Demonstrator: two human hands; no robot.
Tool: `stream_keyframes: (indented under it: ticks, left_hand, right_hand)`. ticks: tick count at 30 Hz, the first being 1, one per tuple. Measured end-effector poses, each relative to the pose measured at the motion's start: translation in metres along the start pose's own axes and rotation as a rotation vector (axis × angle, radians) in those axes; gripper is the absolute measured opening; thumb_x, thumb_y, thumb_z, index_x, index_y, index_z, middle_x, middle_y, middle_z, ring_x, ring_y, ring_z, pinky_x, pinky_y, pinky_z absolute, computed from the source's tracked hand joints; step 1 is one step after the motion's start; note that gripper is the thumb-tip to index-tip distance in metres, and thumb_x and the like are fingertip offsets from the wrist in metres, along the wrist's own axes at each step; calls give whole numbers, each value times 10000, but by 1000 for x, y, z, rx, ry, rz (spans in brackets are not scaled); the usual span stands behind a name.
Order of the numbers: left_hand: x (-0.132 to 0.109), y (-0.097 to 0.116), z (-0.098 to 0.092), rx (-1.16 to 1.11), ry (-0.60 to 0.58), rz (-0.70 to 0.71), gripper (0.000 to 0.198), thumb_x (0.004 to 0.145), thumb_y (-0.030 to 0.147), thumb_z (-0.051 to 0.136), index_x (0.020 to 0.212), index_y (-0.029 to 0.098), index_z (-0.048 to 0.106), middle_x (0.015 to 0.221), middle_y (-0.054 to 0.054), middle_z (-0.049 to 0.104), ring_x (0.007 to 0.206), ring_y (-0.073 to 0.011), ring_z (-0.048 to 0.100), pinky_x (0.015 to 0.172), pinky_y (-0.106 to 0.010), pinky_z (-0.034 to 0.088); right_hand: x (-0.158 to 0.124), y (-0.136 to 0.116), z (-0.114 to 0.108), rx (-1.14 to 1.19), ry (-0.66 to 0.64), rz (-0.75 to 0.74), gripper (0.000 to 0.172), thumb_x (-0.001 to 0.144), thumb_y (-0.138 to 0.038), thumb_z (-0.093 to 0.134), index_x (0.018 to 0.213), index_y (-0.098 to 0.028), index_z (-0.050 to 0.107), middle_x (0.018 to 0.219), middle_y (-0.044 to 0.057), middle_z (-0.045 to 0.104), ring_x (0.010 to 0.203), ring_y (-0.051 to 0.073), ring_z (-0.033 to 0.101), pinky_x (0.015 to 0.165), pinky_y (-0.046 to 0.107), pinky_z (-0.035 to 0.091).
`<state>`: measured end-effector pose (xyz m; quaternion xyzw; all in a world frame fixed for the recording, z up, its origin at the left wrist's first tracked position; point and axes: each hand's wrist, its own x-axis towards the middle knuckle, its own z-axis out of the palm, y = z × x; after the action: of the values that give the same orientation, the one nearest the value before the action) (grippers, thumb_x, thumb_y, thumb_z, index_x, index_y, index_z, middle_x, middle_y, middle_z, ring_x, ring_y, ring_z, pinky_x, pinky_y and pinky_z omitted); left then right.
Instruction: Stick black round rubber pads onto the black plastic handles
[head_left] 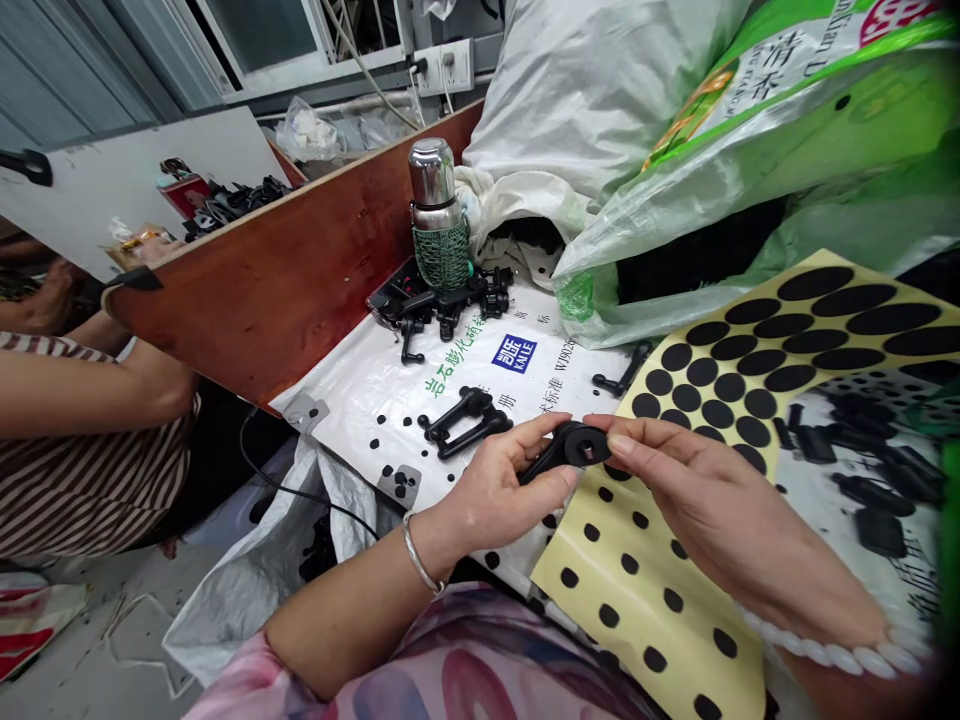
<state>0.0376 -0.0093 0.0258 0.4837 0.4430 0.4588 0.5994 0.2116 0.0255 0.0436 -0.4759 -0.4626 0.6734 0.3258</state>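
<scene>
Crowded worktop (pixel 352 385) under white printed sacking, fenced along its far-left edge by a reddish wooden board (pixel 300 260). Over the near edge, left hand (pixel 502 490) closed around the arm of a black plastic part (pixel 566 448), thumb on top and fingers beneath. Right hand (pixel 697 490) pinching the round end of that same part between thumb and fingertips. Part held off the surface, just above the left edge of a yellow backing sheet (pixel 630 565) dotted with black round pads, large ones toward the far right, small ones toward the near edge. Silver bangle (pixel 420 555) on the left wrist, white bead bracelet (pixel 825 650) on the right. Beyond the left hand, flat on the sacking, a black clip (pixel 465 420) among loose black dots. Toward the far edge, a steel flask (pixel 439 215) upright in a green net sleeve, with a heap of black parts (pixel 450 295) touching its base. Behind it, a white sack (pixel 585 90) and a green printed bag (pixel 787 130) leaning over the far right corner. Past the board, at the left, a co-worker's bare arm (pixel 82 385) and striped top.
</scene>
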Motion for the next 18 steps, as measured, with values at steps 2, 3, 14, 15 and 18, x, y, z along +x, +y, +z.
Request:
stream_keyframes:
  ticks: [2, 3, 14, 15, 18]
  left_hand:
    - [0, 1, 1, -5, 5, 0, 596, 760, 270, 634, 1303, 96, 459, 1000, -99, 628, 655, -87, 551, 612, -220, 486]
    - [0, 1, 1, 1, 11, -1, 588, 771, 281, 626, 1301, 89, 458, 964, -92, 628, 619, -76, 539, 598, -218, 486]
    - [1, 3, 0, 8, 35, -19, 538, 758, 239, 605, 1259, 84, 485, 860, -58, 615, 544, -55, 516, 539, -198, 477]
    - [1, 3, 0, -1, 35, -22, 549, 748, 245, 620, 1256, 86, 484, 861, -59, 619, 547, -58, 519, 539, -200, 476]
    - [2, 3, 0, -25, 46, -27, 535, 748, 297, 640, 1224, 94, 502, 858, -60, 629, 549, -66, 530, 543, -205, 468]
  right_hand:
    - [0, 1, 0, -21, 8, 3, 414, 737, -482, 725, 1051, -228, 636, 1141, 52, 628, 1107, 232, 534, 907, 307, 472]
    - [0, 2, 1, -25, 12, 5, 415, 738, -487, 723, 1051, -229, 633, 1144, 50, 627, 1106, 230, 533, 906, 306, 470]
    - [5, 6, 3, -137, 76, -88, 382, 734, -514, 707, 967, -219, 635, 1035, 48, 647, 1053, 250, 558, 942, 376, 414]
    - [5, 6, 4, -150, 80, -104, 394, 733, -517, 704, 977, -217, 633, 1028, 51, 649, 1045, 251, 562, 954, 388, 404]
    - [7, 4, 5, -187, 98, -151, 413, 733, -526, 689, 984, -202, 634, 1039, 69, 651, 1028, 261, 569, 979, 418, 378]
